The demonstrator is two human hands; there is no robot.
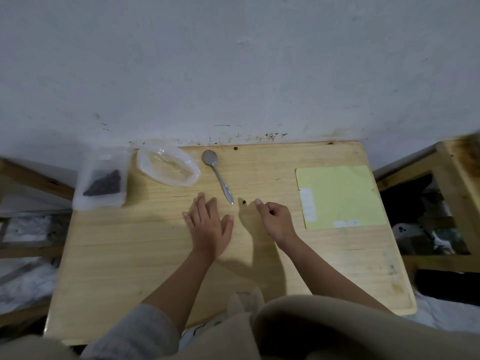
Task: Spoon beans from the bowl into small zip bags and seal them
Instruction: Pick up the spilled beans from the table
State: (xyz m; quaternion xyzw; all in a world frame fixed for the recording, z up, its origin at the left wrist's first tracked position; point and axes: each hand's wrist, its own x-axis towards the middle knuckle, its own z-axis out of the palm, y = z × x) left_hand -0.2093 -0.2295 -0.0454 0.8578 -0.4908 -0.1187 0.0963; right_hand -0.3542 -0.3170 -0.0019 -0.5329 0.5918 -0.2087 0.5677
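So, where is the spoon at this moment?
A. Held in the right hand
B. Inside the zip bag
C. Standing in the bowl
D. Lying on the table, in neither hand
D: the spoon lies flat on the table between the bowl and the yellow sheet, with the left hand and right hand both short of its handle.

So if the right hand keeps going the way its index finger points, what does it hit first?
Probably the single loose bean, lying on the table just ahead-left of the right hand. Past it lies the spoon handle's tip. Whether the finger touches the table is unclear.
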